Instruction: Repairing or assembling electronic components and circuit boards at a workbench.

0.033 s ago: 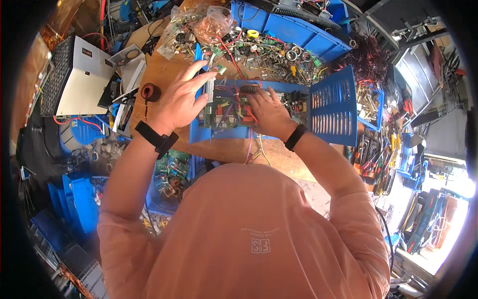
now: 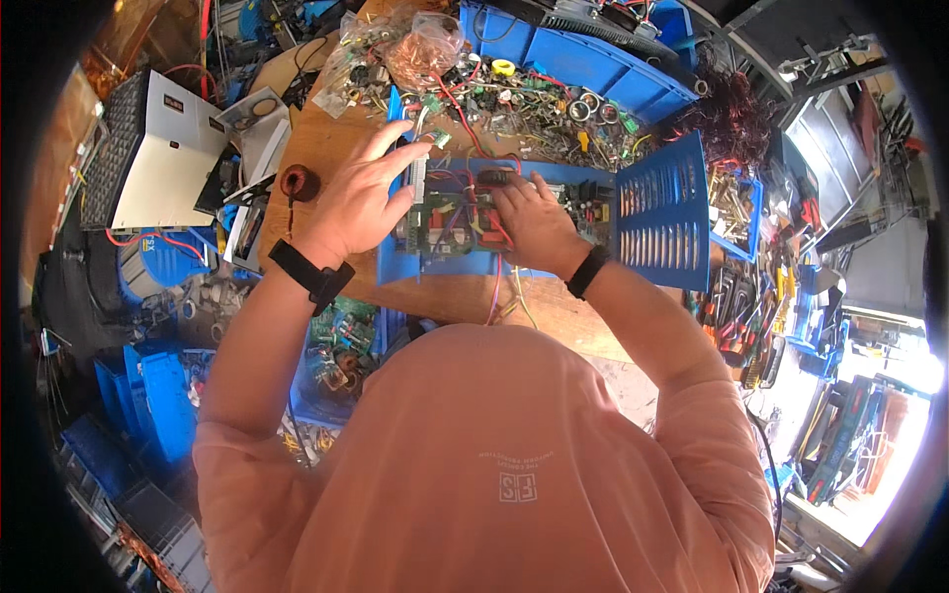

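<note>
Blue sheet-metal case [image 2: 465,264] lying open on a smooth wooden table [image 2: 588,331], boxy and flat-sided. Its right-end panel [image 2: 662,212] stands up and is cut with neat rows of long slots. Inside there's a green circuit board [image 2: 435,237], all lumpy with little parts, plus loose bendy wires [image 2: 519,296] trailing off the near side. Behind it, on the far side, is a bristly heap of scrap parts [image 2: 539,109] and a crinkly clear bag [image 2: 420,49]. A round, reddish coil [image 2: 299,182] sits to the left.

Both forearms come in from the near side. The left hand [image 2: 361,203] is at the case's left end, fingers spread and loose, pointing far and right; can't tell if the tips press on anything. The right hand [image 2: 534,222] is palm-down over the board, fingers stretched far and left beside a dark chunky part [image 2: 494,178]. Its thumb is hidden, so I can't tell if it's gripping anything.

The case's long axis runs left to right, slotted end facing right.
</note>
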`<state>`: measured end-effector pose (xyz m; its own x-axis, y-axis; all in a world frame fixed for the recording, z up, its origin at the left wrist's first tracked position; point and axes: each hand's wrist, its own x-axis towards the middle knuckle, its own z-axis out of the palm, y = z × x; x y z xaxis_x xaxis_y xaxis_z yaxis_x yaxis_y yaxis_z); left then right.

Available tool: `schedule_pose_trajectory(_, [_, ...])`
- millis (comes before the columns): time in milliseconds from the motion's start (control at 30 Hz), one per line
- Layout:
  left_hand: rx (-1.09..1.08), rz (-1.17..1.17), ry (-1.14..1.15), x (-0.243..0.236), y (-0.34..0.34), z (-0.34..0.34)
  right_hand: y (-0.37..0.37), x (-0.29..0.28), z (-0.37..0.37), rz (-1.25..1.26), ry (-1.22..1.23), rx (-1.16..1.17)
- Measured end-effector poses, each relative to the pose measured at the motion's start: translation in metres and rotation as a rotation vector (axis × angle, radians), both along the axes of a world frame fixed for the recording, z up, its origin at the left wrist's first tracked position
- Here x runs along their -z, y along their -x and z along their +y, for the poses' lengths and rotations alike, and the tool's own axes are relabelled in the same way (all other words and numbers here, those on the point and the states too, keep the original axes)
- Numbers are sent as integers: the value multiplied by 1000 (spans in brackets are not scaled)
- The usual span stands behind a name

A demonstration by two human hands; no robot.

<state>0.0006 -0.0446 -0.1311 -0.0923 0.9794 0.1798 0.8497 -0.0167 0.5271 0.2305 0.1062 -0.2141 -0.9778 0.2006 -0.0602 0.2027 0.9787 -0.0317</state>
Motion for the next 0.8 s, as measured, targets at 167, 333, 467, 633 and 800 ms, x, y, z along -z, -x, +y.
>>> schedule_pose_trajectory(167, [-1,23,7,-2,-1,1,3,-13,13,52,91,-63])
schedule_pose_trajectory(333, [0,8,-16,-2,-1,0,-13,-23,27,188,203,-103])
schedule_pose_trajectory(467, [-6,-23,-3,-1,0,-1,-27,-25,32,211,222,-8])
schedule_pose_trajectory(633, [-7,47,-35,1,1,1,-23,-35,34,124,216,-35])
schedule_pose_trajectory(800, [-2,20,-41,0,0,0,-19,-65,54,-134,198,-68])
